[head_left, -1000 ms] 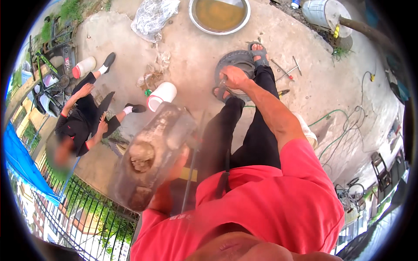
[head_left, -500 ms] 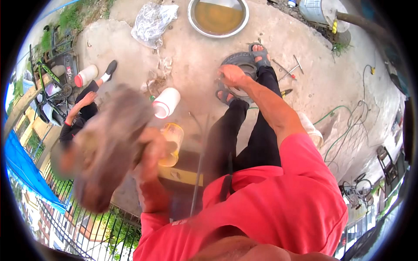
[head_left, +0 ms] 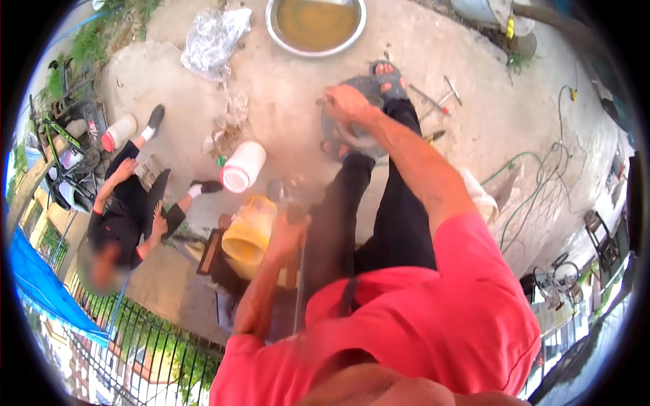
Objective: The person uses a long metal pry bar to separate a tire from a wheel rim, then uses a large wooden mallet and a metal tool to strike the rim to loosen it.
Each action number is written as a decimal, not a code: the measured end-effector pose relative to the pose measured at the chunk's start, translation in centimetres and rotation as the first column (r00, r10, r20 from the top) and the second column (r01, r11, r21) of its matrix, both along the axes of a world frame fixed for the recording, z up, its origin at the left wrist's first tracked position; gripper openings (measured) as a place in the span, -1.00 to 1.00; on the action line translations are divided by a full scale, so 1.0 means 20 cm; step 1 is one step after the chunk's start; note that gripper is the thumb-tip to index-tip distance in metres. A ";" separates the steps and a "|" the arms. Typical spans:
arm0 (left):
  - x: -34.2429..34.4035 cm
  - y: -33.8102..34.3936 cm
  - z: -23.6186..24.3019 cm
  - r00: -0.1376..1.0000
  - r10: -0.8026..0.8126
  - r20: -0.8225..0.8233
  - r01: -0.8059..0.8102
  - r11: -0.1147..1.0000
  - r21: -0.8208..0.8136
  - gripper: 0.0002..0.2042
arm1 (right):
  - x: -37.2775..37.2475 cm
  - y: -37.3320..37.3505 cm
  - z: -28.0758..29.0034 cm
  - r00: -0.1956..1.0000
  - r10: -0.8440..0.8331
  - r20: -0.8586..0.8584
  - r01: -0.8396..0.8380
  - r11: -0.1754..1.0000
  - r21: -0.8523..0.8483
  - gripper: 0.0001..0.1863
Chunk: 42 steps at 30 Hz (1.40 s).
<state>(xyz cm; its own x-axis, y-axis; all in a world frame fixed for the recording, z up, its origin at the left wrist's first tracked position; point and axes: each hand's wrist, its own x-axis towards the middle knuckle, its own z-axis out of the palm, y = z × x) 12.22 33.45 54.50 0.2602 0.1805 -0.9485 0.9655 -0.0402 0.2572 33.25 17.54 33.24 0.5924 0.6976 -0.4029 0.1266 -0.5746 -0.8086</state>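
Note:
A wheel with a black tyre (head_left: 349,91) lies on the concrete between my sandalled feet. My right hand (head_left: 349,103) is closed in a fist at its near-left edge; whatever it grips is hidden. Over the yellow bucket's right side, my left hand (head_left: 290,231) is wrapped round a hammer-like tool (head_left: 286,192), smeared by motion and apart from the wheel. The yellow bucket (head_left: 245,240) lies tilted with its mouth toward me. Beyond it a white plastic jar (head_left: 245,164) with a red rim rests on its side.
A metal basin (head_left: 362,34) of brownish water stands ahead, beside a crumpled clear plastic bag (head_left: 211,44). A T-handled wrench (head_left: 452,93) lies right of my feet. A green hose (head_left: 518,159) curls farther right. A person (head_left: 128,216) in black sits at left, holding a fan.
My left hand has swung down and to the right from a raised position, taking the blurred tool away from in front of the seated person. My right hand stays at the wheel.

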 end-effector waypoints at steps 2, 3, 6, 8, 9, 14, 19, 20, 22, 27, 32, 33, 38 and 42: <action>-0.14 0.01 0.18 0.984 0.127 -0.121 -0.130 0.991 -0.019 -0.85 | 0.07 -0.01 0.05 0.999 0.001 0.051 0.000 1.000 -0.015 -0.75; -0.12 0.01 0.21 0.979 0.193 -0.072 -0.192 0.981 0.020 -0.86 | 0.00 -0.06 0.02 1.000 -0.010 -0.026 0.011 0.998 0.069 -0.80; 0.02 0.00 0.27 0.940 0.340 0.001 -0.340 0.939 0.061 -0.87 | -0.14 -0.17 0.04 1.000 -0.016 0.017 0.012 0.977 0.211 -0.80; 0.00 0.02 0.28 0.892 0.451 0.031 -0.452 0.892 0.036 -0.88 | -0.15 -0.22 0.09 0.997 -0.068 -0.026 0.072 0.984 0.164 -0.81; -0.02 0.01 0.26 0.878 0.477 0.039 -0.479 0.877 0.037 -0.88 | -0.14 -0.24 0.10 0.999 -0.038 -0.021 0.041 0.985 0.169 -0.81; -0.17 -0.12 0.19 0.736 0.671 -0.089 -0.676 0.736 -0.049 -0.88 | -0.13 -0.31 0.11 0.658 -0.708 -0.256 0.718 0.693 -0.071 -0.80; -0.34 -0.28 0.11 0.639 0.728 -0.249 -0.767 0.629 -0.128 -0.86 | -0.02 -0.37 -0.10 0.670 -0.713 -0.208 0.682 0.701 -0.209 -0.76; -0.38 -0.30 0.09 0.616 0.739 -0.273 -0.784 0.610 -0.118 -0.85 | -0.01 -0.39 -0.11 0.685 -0.699 -0.206 0.664 0.715 -0.217 -0.76; -0.43 -0.34 0.09 0.573 0.767 -0.287 -0.816 0.564 -0.122 -0.85 | 0.00 -0.39 -0.06 0.817 -0.559 -0.142 0.536 0.827 -0.173 -0.72; -0.49 -0.36 0.09 0.474 0.827 -0.301 -0.880 0.457 -0.129 -0.87 | 0.07 -0.19 0.22 0.698 -0.682 -0.218 0.564 0.711 -0.419 -0.65; -0.53 -0.35 0.07 0.372 0.874 -0.313 -0.928 0.357 -0.106 -0.87 | 0.03 -0.14 0.18 0.464 -0.825 -0.322 0.691 0.565 -0.451 -0.64; -0.54 -0.34 0.07 0.363 0.878 -0.314 -0.932 0.346 -0.108 -0.87 | 0.01 -0.14 0.17 0.474 -0.820 -0.320 0.685 0.572 -0.451 -0.64; -0.65 -0.35 0.04 0.341 0.887 -0.313 -0.938 0.296 -0.181 -0.81 | -0.10 -0.07 0.17 0.610 -0.730 -0.310 0.611 0.682 -0.402 -0.74; -0.67 -0.33 0.01 0.337 0.889 -0.309 -0.939 0.295 -0.176 -0.85 | -0.17 -0.05 0.17 0.815 -0.528 -0.237 0.476 0.845 -0.245 -0.80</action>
<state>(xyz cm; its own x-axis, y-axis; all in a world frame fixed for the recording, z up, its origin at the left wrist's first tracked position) -1.12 26.81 54.78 -0.0199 -0.0473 -0.9987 0.3467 0.9366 -0.0513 29.93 16.59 36.61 0.6822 0.2410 -0.6903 -0.4370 -0.6225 -0.6493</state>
